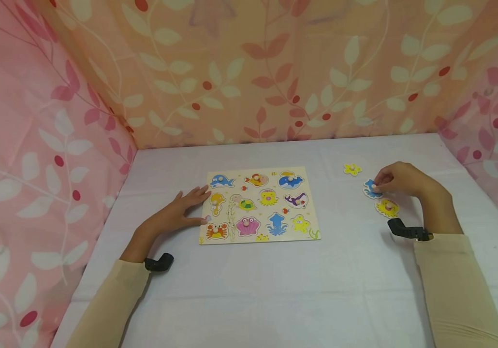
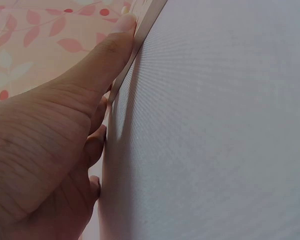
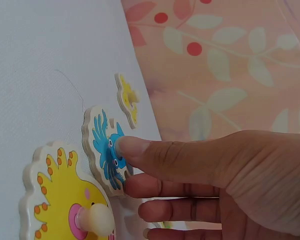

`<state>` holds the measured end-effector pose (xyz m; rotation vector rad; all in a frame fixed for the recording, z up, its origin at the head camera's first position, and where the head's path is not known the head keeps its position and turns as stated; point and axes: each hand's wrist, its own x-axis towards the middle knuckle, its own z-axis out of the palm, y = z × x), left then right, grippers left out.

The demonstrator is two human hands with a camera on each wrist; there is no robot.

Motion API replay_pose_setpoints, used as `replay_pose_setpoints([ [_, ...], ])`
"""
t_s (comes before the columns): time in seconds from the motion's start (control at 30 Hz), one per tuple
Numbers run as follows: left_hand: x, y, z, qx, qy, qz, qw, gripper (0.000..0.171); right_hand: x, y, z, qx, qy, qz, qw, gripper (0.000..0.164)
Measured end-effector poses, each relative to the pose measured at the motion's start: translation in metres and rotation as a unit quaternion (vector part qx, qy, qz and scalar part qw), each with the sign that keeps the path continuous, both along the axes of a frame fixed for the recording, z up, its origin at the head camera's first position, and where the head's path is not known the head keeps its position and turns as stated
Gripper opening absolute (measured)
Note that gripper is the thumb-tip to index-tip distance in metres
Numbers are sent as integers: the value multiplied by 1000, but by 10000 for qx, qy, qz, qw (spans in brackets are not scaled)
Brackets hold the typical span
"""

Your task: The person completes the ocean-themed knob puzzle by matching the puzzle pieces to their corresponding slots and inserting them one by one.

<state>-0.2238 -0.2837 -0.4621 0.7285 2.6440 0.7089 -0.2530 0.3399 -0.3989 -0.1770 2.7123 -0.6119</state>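
Observation:
My left hand [image 1: 179, 210] rests with its fingers fairly straight along the left edge of a wooden sea-animal peg puzzle board [image 1: 312, 212]. In the left wrist view its thumb [image 2: 115, 47] touches the board's edge [image 2: 149, 17]. Right of the board, my right hand [image 1: 407, 181] pinches the knob of a blue squid puzzle piece [image 3: 101, 150] between thumb and fingers. The piece appears to be on the cloth or just above it; I cannot tell which. A yellow octopus piece [image 1: 387, 208] lies nearer me, and a yellow starfish piece [image 1: 352, 169] farther back.
On the board, knobbed pieces such as the crab [image 1: 216, 231] and pink shell [image 1: 248, 226] sit in place. The squid picture [image 1: 277, 224] shows no knob. White cloth [image 1: 275, 290] covers the table; patterned curtains [image 1: 231, 72] stand at the back and sides.

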Motion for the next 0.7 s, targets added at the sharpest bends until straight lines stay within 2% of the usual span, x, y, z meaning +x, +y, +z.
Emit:
replay_pose_setpoints([
  [0.37, 1, -2, -4, 12, 76, 13, 10000, 94, -5, 2, -8, 42, 150, 122, 9998, 21],
  [0.7, -1, -1, -2, -69, -28, 9, 10000, 92, -5, 2, -10, 100, 256, 204, 9994, 16],
])
